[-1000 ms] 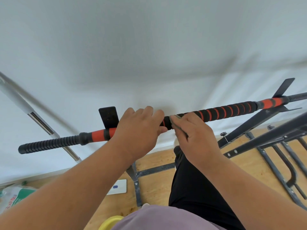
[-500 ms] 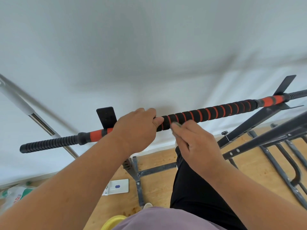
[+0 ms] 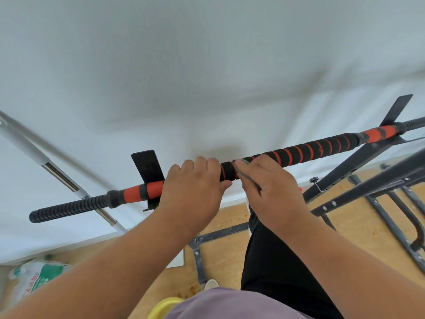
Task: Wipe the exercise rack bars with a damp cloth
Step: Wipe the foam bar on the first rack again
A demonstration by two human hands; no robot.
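The rack's top bar point(image 3: 303, 151) runs across the view, padded in black foam with orange stripes and ending in a ribbed black grip at the left. My left hand point(image 3: 194, 185) grips the bar near its left bracket point(image 3: 147, 168). Just to its right, my right hand point(image 3: 268, 183) holds a thin grey cloth point(image 3: 245, 173) pressed against the foam. Only the cloth's edge shows past my fingers.
Dark steel rack struts point(image 3: 358, 171) and frame bars point(image 3: 391, 217) spread out at the right above the wooden floor. A white and chrome pole point(image 3: 53, 166) leans at the left. A green-printed bag point(image 3: 34, 277) and a yellow container point(image 3: 164, 307) lie below.
My right hand with the cloth has come back up onto the bar beside my left hand, after dropping slightly below it. The left hand has kept its hold.
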